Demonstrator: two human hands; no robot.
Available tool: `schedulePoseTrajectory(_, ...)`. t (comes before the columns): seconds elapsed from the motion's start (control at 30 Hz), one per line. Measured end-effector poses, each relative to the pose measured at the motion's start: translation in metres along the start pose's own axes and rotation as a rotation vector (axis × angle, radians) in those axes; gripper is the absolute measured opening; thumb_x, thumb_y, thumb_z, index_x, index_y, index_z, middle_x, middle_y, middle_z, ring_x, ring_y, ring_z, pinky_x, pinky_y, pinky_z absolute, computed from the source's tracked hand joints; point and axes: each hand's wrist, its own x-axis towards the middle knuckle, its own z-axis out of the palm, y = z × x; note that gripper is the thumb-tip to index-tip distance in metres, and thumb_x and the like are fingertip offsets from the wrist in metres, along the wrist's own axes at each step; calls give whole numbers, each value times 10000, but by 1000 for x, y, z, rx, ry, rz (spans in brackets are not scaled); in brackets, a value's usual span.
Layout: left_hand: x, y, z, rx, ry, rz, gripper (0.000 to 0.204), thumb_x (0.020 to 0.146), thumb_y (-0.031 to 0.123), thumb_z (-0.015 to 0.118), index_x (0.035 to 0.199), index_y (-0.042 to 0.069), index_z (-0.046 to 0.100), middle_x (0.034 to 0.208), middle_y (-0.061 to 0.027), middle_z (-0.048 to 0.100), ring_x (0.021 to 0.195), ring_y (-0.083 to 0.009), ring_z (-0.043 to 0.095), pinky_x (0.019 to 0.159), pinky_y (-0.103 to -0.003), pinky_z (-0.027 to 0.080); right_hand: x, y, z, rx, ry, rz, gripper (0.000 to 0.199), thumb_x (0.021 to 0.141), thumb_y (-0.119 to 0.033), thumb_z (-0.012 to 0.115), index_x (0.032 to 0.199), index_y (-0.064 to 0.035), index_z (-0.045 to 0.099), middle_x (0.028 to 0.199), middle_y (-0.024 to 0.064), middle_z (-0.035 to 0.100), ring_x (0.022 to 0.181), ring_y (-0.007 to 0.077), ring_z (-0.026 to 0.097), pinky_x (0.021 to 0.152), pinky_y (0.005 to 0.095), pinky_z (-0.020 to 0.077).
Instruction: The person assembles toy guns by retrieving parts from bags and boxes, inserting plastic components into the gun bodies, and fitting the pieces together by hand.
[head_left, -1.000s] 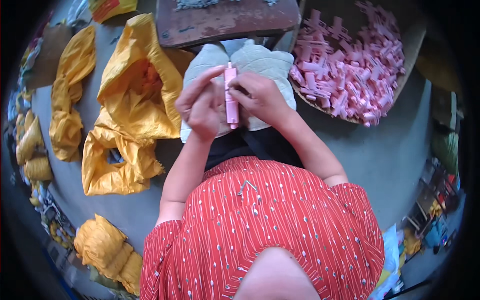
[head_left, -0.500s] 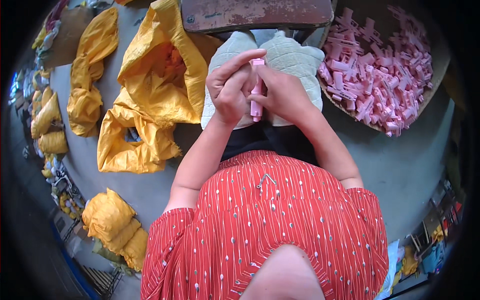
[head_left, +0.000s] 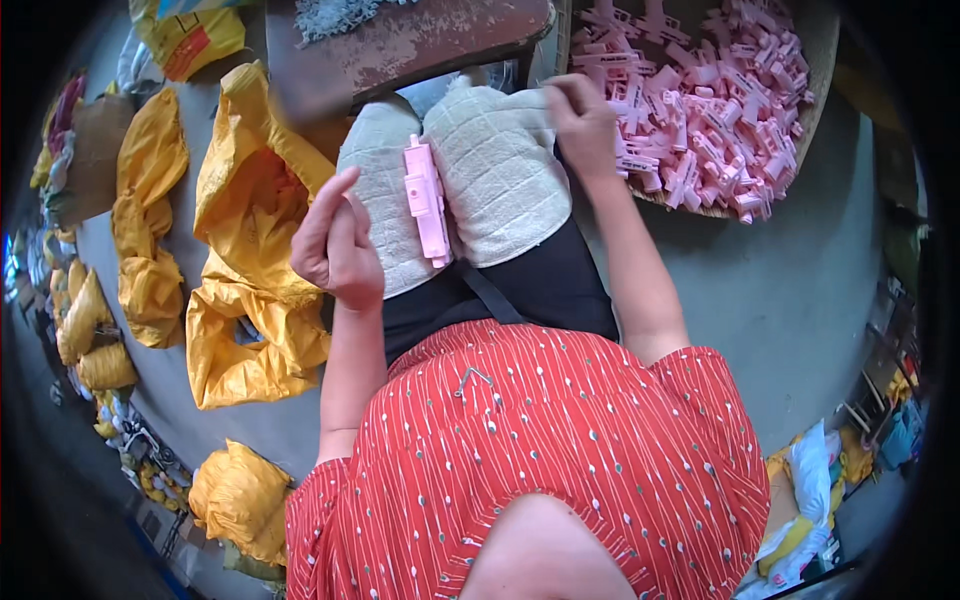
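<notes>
A long, stepped pink plastic piece (head_left: pixel 427 202) lies lengthwise on the pale quilted cloth (head_left: pixel 505 170) over my lap, along the gap between my thighs. Neither hand touches it. My left hand (head_left: pixel 340 245) hovers just left of its lower end, one finger raised and the others curled in; whatever the curled fingers may hold is hidden. Over my right knee, at the cloth's edge, my right hand (head_left: pixel 585 125) has its fingertips pinched together. What lies in that pinch is too small to make out. Many similar pink pieces (head_left: pixel 700 120) fill a container beside that hand.
The container's brown rim (head_left: pixel 822 95) curves around the pink pile at upper right. Ahead of my knees stands a worn brown stool (head_left: pixel 420 50) with a grey fluffy bundle on it. Yellow woven sacks (head_left: pixel 255 225) lie on the floor at left, a bulging sack (head_left: pixel 240 495) nearer me.
The pink piece was between both hands and now rests on the lap cloth. My right hand has moved away to the right, my left to the left. The whole view has shifted.
</notes>
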Motion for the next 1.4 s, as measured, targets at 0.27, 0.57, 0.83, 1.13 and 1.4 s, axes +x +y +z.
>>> schedulePoseTrajectory(0.27, -9, -42, 28, 880, -296, 152, 295, 827, 236, 666, 1098, 120, 684, 756, -117, 670, 636, -312, 655, 551, -439, 497, -29, 271, -89, -792, -415, 171, 377, 792, -262, 727, 1059, -4, 667, 992, 221, 689, 968, 407, 638, 847, 456, 502)
schedulePoseTrajectory(0.57, 40, 34, -93, 766, 165, 112, 357, 837, 13, 622, 1189, 15, 687, 1039, -151, 743, 859, -174, 724, 761, -309, 566, 13, 211, -94, -698, -43, 81, 297, 954, -280, 588, 1109, -38, 661, 962, 263, 670, 869, 438, 651, 754, 478, 500)
schedulePoseTrajectory(0.83, 61, 37, -46, 703, -41, 55, 468, 778, 159, 754, 1223, 38, 671, 689, -75, 613, 653, -163, 621, 662, -313, 528, 57, -43, -51, 13, 88, -226, 233, 1022, -152, 543, 1162, 7, 639, 939, 61, 667, 855, 155, 635, 774, 298, 512)
schedulePoseTrajectory(1.13, 52, 9, -16, 405, -337, -82, 572, 820, 177, 717, 1367, 107, 566, 764, -91, 643, 628, -191, 589, 608, -322, 496, 81, -85, 45, 62, -557, -1, 189, 961, -128, 619, 1108, -13, 656, 896, 50, 687, 780, 126, 641, 716, 257, 509)
schedulePoseTrajectory(1.4, 19, -21, -2, 820, -313, -66, 540, 822, 231, 649, 1341, 105, 563, 743, -162, 682, 616, -351, 669, 580, -449, 533, 153, -20, 74, -832, -183, -482, 148, 882, -193, 625, 982, -89, 659, 999, 153, 650, 917, 382, 646, 775, 477, 523)
